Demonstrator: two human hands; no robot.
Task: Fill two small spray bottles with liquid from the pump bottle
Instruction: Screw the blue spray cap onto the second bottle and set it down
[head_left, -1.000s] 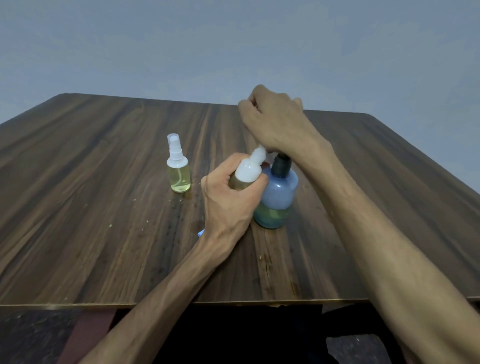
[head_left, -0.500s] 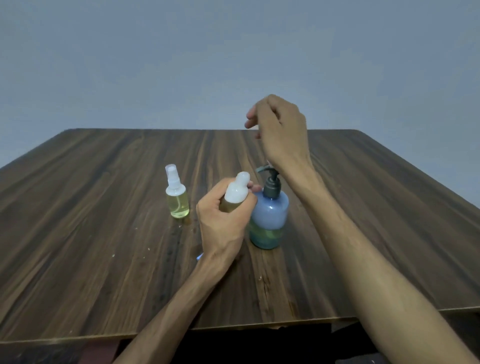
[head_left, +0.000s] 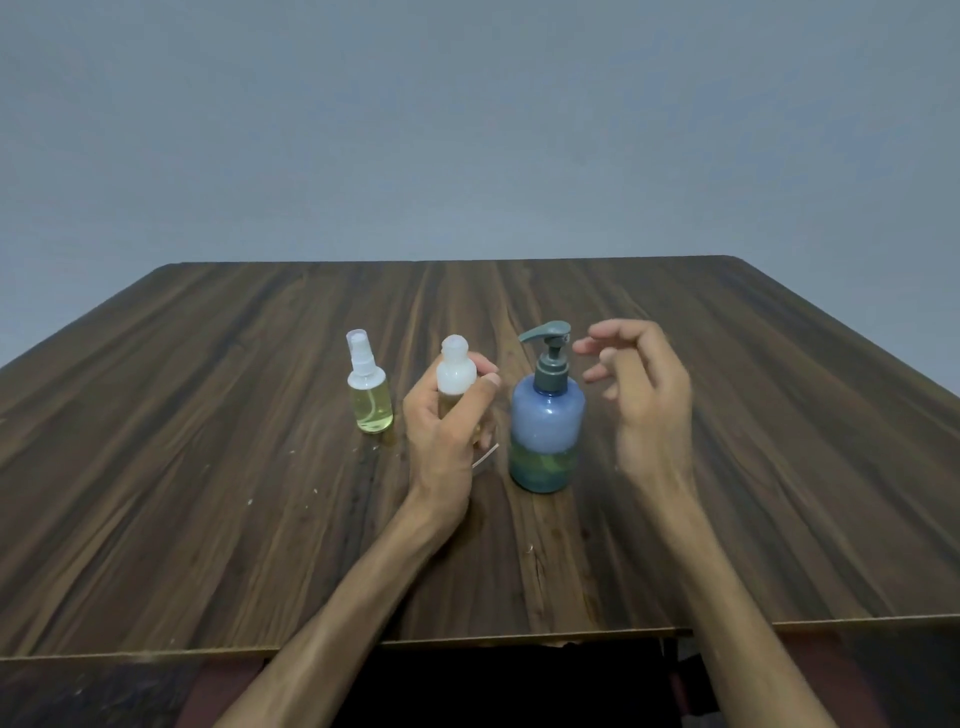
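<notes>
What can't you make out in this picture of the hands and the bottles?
- Held bottle, head view: the left hand wraps its body, so its liquid level is hidden.
- Thin pale strip below that hand: too small to identify.
- Right hand: motion-blurred, so its finger positions are unclear.
- Pump bottle: frosted wall, so its contents are only dimly seen.
- Under the table: dark, and cut off by the frame edge.
</notes>
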